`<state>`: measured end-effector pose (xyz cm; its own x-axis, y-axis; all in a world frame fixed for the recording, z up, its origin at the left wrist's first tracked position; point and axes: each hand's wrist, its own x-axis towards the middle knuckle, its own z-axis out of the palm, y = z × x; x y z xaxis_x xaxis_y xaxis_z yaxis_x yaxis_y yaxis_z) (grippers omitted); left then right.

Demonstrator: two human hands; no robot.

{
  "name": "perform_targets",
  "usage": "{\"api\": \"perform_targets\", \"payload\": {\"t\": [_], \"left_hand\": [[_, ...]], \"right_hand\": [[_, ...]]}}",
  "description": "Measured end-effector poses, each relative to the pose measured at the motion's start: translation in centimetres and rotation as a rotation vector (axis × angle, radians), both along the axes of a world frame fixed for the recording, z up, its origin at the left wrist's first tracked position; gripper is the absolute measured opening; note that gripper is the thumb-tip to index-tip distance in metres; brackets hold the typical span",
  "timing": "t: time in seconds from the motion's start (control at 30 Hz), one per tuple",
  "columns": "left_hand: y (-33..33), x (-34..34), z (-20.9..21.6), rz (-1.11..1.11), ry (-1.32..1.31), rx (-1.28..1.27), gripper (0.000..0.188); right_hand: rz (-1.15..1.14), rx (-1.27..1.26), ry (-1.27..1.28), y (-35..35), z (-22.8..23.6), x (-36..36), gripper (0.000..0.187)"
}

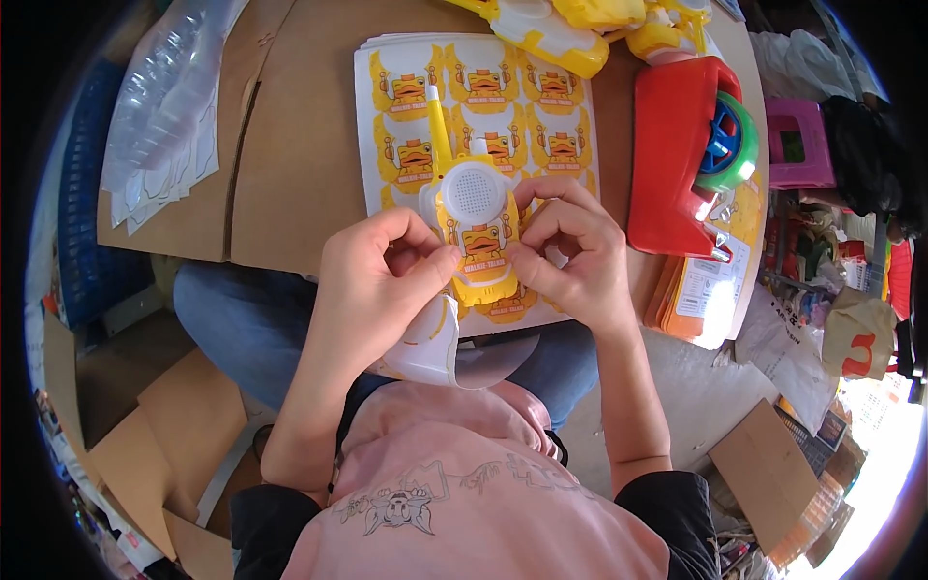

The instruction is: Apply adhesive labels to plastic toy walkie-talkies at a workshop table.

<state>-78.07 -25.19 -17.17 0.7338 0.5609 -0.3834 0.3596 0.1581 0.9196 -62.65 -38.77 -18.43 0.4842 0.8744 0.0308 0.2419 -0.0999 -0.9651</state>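
A yellow and white toy walkie-talkie (476, 217) with a thin yellow aerial is held upright between both hands over a sheet of yellow duck stickers (483, 106). My left hand (377, 280) grips the toy's left side with thumb and fingers and also holds a curled white sticker backing (425, 343). My right hand (570, 251) pinches the toy's right side, thumb pressing on the duck sticker on its front. The sticker sheet lies on a brown cardboard surface (300, 126).
A red tape dispenser (681, 155) with a green and blue roll stands right of the sheet, beside orange-edged packets (701, 290). More yellow toys (570, 29) lie at the top. Clear plastic bags (164, 97) sit at the left, cardboard pieces (174, 425) on the floor.
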Motion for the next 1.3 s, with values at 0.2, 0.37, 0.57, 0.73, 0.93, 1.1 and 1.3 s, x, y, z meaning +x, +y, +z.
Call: {"api": "perform_targets", "payload": {"t": [0.2,0.37,0.57,0.73,0.93,1.1,1.3], "left_hand": [[0.0,0.1,0.3,-0.012,0.006,0.016,0.015],[0.0,0.1,0.2,-0.012,0.006,0.032,0.015],[0.4,0.1,0.5,-0.090,0.048,0.064,0.014],[0.4,0.2,0.8,-0.097,0.060,0.046,0.015],[0.6,0.1,0.6,-0.107,0.065,0.042,0.014],[0.8,0.1,0.6,-0.114,0.071,-0.005,0.014],[1.2,0.1,0.2,-0.131,0.074,-0.053,0.014]], "right_hand": [[0.005,-0.005,0.011,0.0,-0.2,0.1,0.014],[0.004,-0.005,0.025,0.0,-0.2,0.1,0.014],[0.015,-0.009,0.035,0.0,-0.2,0.3,0.015],[-0.022,0.033,0.062,0.4,-0.1,0.0,0.012],[-0.009,0.023,0.056,0.5,0.0,0.0,0.013],[-0.010,0.018,0.057,0.6,0.2,0.0,0.013],[0.030,0.007,0.032,0.5,0.0,0.2,0.015]]}}
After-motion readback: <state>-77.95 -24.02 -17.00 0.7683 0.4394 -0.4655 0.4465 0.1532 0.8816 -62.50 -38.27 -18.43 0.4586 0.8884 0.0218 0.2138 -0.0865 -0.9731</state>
